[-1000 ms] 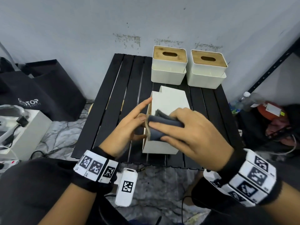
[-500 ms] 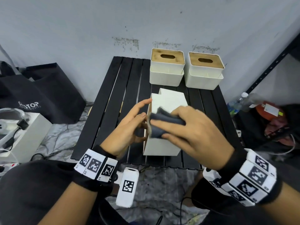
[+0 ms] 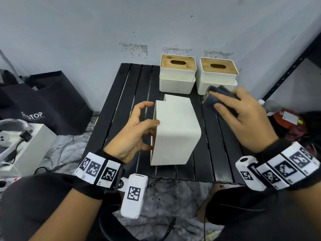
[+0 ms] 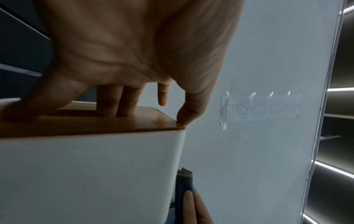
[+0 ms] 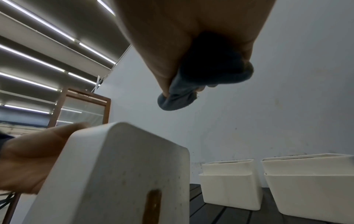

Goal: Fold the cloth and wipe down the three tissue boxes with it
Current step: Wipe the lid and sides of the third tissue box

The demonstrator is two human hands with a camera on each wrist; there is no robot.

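Your left hand (image 3: 133,131) steadies the tipped tissue box (image 3: 175,131) at table centre, fingers loosely curled on its wooden lid—rigid, probably light, so brace it. Your right hand (image 3: 243,117), at two o'clock, clutches the folded cloth (image 3: 217,96)—soft, so pinch it flat.

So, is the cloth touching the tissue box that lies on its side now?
Apart. In the head view the cloth, held in the right hand, hangs to the right of the tipped tissue box, with bare table slats between them.
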